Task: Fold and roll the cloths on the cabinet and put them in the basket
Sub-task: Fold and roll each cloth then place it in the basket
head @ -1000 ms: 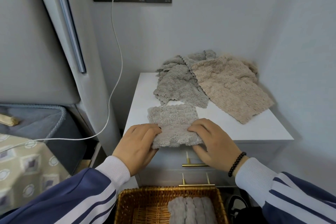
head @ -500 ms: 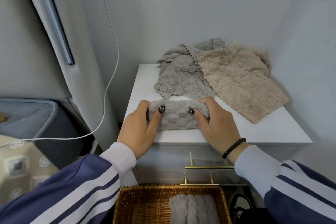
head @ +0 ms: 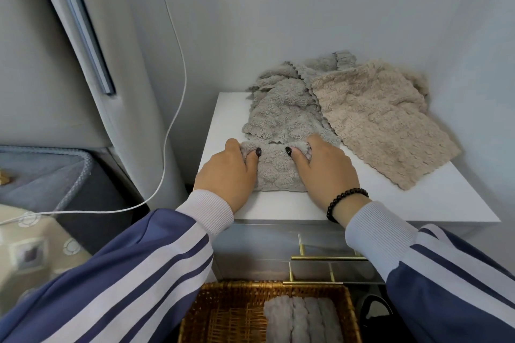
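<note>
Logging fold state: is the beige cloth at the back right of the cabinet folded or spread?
Spread. The beige cloth lies open and flat on the cabinet, no roll or tidy fold; its far edge is bunched against the wall.

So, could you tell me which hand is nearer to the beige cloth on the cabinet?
Right. The right hand grips the small grey cloth just beside the beige cloth; the left hand grips its far end.

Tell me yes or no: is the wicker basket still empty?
No, the wicker basket below the cabinet already holds grey rolled cloths lying side by side.
</note>
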`<state>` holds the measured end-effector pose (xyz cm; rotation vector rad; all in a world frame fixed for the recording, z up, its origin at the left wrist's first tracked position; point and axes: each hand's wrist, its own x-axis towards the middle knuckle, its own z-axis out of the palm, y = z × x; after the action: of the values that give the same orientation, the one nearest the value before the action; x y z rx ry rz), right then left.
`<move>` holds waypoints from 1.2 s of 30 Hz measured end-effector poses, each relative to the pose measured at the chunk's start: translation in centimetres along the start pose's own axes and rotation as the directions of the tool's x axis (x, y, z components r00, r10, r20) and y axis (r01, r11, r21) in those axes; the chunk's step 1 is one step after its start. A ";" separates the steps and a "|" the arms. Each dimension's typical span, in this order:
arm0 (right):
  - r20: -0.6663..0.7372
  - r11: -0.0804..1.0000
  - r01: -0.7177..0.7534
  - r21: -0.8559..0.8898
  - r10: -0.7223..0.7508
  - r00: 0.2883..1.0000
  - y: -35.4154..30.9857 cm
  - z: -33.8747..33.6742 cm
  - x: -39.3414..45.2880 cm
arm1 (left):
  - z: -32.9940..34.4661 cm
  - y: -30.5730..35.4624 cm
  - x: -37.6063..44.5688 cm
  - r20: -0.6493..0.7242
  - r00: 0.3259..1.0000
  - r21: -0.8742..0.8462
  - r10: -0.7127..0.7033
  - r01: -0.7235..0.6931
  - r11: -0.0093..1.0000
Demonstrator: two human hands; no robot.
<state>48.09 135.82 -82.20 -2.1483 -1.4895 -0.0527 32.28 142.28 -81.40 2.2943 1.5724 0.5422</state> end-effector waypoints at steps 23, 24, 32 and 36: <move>-0.285 0.886 0.399 -0.238 -0.456 0.843 -0.9 -0.1 -1.0 | 0.4 -0.3 -2.3 0.149 0.856 0.171 0.495 -0.515 0.840; -0.271 0.858 0.448 -0.251 -0.507 0.818 -1.0 0.1 -1.5 | 0.3 -0.5 -2.4 0.155 0.856 0.160 0.493 -0.514 0.843; 0.166 0.886 0.427 -0.179 -0.400 0.901 -0.2 0.8 -3.8 | 0.8 -2.7 -2.5 0.232 0.837 0.158 0.496 -0.536 0.829; 0.228 0.902 0.422 -0.089 -0.394 0.890 0.3 0.4 -2.9 | 0.1 -3.1 -1.2 0.235 0.810 0.052 0.538 -0.563 0.825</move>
<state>47.08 133.45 -83.59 -1.9482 -2.0990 -0.0851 29.38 142.27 -83.10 2.7999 0.8387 0.3156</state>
